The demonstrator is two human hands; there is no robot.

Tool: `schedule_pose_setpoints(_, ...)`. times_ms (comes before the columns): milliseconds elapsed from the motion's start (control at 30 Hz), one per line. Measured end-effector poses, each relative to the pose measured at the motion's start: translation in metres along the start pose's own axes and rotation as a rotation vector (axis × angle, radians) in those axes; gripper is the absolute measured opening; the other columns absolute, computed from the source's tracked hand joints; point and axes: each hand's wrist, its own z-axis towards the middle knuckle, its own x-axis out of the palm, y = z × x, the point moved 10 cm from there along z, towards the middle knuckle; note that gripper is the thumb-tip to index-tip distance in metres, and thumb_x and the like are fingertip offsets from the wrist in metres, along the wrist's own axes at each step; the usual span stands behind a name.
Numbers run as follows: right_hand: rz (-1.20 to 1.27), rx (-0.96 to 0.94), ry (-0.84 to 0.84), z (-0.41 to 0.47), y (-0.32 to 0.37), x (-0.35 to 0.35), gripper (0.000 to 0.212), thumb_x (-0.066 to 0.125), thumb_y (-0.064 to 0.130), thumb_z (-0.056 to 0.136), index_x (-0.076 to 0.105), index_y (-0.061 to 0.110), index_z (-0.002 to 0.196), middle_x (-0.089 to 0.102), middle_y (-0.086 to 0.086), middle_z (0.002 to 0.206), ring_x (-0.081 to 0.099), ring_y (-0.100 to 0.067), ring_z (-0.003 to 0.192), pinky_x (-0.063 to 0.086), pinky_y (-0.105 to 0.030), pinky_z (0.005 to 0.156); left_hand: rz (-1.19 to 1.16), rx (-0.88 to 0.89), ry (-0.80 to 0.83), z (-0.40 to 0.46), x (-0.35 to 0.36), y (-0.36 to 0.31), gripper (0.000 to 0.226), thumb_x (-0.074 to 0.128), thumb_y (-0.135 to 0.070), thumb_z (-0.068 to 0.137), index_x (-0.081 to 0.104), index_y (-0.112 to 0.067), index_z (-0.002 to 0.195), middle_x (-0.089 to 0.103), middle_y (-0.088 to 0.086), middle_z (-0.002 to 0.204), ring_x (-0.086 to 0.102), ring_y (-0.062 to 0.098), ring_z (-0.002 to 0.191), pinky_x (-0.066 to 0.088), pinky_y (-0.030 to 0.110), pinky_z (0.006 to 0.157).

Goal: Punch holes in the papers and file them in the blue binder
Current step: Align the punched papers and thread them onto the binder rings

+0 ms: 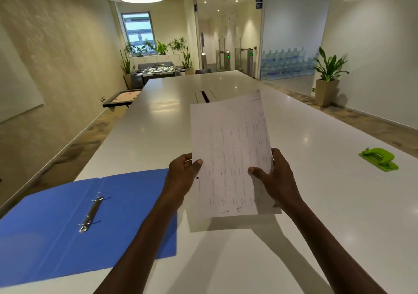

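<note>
Both thumbs pinch a small sheaf of printed papers held upright above a long white table: left hand clamps the left edge, thumb on the front & fingers hidden behind; right hand grips the right edge the same way, fingertips curling round at the back. At least two sheets, not squared — a second one pokes out below & to the right of the front page. A dark dot near the left thumb looks like one punched hole; whether a second exists can't be told, so punching seems only part done or not confirmed.

Near left, the blue binder lies open flat on the table, its ring mechanism at centre; rings open or closed — too small to tell. Far right, well apart from both hands, sits the green hole punch.

Risks, as judged: punching w/ the stack misaligned would put holes off-line, so pages snag or tear on the rings; a loose pinch lets the back sheet slide out; reaching across for the punch one-handed could bend the paper.
</note>
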Motion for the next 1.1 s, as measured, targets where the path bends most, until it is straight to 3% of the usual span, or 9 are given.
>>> schedule_pose_setpoints(100, 0.002, 0.026, 0.032, -0.01, 0.011, 0.03, 0.05, 0.071, 0.018, 0.081, 0.043, 0.017, 0.123, 0.058, 0.001, 0.122, 0.058, -0.023, 0.108, 0.046, -0.016, 0.063, -0.044, -0.044, -0.043, 0.002, -0.037, 0.008, 0.01, 0.059, -0.032, 0.093, 0.069, -0.033, 0.091, 0.073, 0.007, 0.089, 0.068, 0.024, 0.084, 0.055, 0.047, 0.085)
schedule_pose_setpoints(267, 0.004, 0.056, 0.072, -0.03, 0.028, 0.077, 0.049, 0.07, 0.017, 0.082, 0.042, 0.018, 0.122, 0.057, 0.004, 0.116, 0.059, -0.019, 0.1, 0.045, -0.007, 0.05, -0.079, -0.048, -0.108, 0.0, -0.092, 0.02, 0.018, 0.059, -0.034, 0.093, 0.07, -0.03, 0.08, 0.075, 0.009, 0.091, 0.07, 0.03, 0.091, 0.057, 0.046, 0.086)
schedule_pose_setpoints(367, -0.014, 0.064, 0.085, -0.041, 0.037, 0.105, 0.047, 0.071, 0.021, 0.083, 0.04, 0.023, 0.118, 0.056, 0.007, 0.112, 0.061, -0.015, 0.094, 0.044, -0.008, 0.048, -0.089, -0.076, -0.145, -0.002, -0.124, 0.029, 0.02, 0.063, -0.034, 0.09, 0.071, -0.026, 0.074, 0.073, 0.015, 0.091, 0.067, 0.028, 0.082, 0.056, 0.045, 0.083)
schedule_pose_setpoints(467, 0.017, 0.084, 0.119, -0.051, 0.044, 0.134, 0.047, 0.071, 0.025, 0.083, 0.039, 0.028, 0.117, 0.057, 0.01, 0.109, 0.061, -0.004, 0.087, 0.045, -0.01, 0.051, -0.112, -0.112, -0.191, 0.0, -0.154, 0.038, 0.015, 0.066, -0.031, 0.088, 0.071, -0.024, 0.076, 0.07, 0.01, 0.081, 0.06, 0.021, 0.075, 0.052, 0.034, 0.069)
schedule_pose_setpoints(567, 0.068, 0.117, 0.15, -0.06, 0.051, 0.163, 0.05, 0.071, 0.025, 0.082, 0.04, 0.026, 0.121, 0.059, 0.009, 0.112, 0.061, -0.009, 0.093, 0.045, -0.014, 0.058, -0.113, -0.14, -0.217, 0.004, -0.183, 0.049, 0.006, 0.067, -0.027, 0.088, 0.072, -0.024, 0.087, 0.071, 0.002, 0.083, 0.061, 0.018, 0.075, 0.05, 0.029, 0.065)
schedule_pose_setpoints(633, 0.08, 0.129, 0.168, -0.064, 0.055, 0.181, 0.053, 0.071, 0.025, 0.082, 0.04, 0.024, 0.124, 0.057, 0.009, 0.113, 0.059, -0.011, 0.096, 0.045, -0.014, 0.061, -0.101, -0.172, -0.223, 0.006, -0.201, 0.057, 0.008, 0.068, -0.024, 0.086, 0.071, -0.023, 0.08, 0.069, 0.005, 0.078, 0.062, 0.021, 0.073, 0.05, 0.031, 0.066)
schedule_pose_setpoints(800, 0.147, 0.189, 0.227, -0.069, 0.057, 0.224, 0.058, 0.074, 0.026, 0.081, 0.04, 0.022, 0.128, 0.057, 0.009, 0.116, 0.057, -0.011, 0.104, 0.046, -0.016, 0.068, -0.018, -0.259, -0.231, 0.015, -0.244, 0.08, 0.027, 0.07, -0.016, 0.084, 0.059, -0.015, 0.059, 0.049, 0.003, 0.055, 0.043, 0.016, 0.048, 0.04, 0.02, 0.046)
schedule_pose_setpoints(900, 0.151, 0.207, 0.251, -0.07, 0.058, 0.244, 0.061, 0.075, 0.025, 0.08, 0.039, 0.021, 0.129, 0.056, 0.009, 0.115, 0.056, -0.012, 0.104, 0.045, -0.018, 0.071, 0.058, -0.288, -0.228, 0.022, -0.263, 0.093, 0.026, 0.069, -0.015, 0.083, 0.059, -0.012, 0.059, 0.047, 0.005, 0.055, 0.04, 0.019, 0.049, 0.035, 0.024, 0.05)
schedule_pose_setpoints(1100, 0.193, 0.261, 0.314, -0.069, 0.056, 0.288, 0.059, 0.074, 0.02, 0.081, 0.039, 0.018, 0.128, 0.054, 0.009, 0.111, 0.054, -0.008, 0.097, 0.043, -0.015, 0.069, 0.375, -0.282, -0.236, 0.043, -0.295, 0.106, 0.021, 0.068, -0.021, 0.082, 0.062, -0.009, 0.066, 0.038, -0.008, 0.029, 0.034, 0.016, 0.04, 0.027, 0.023, 0.049)
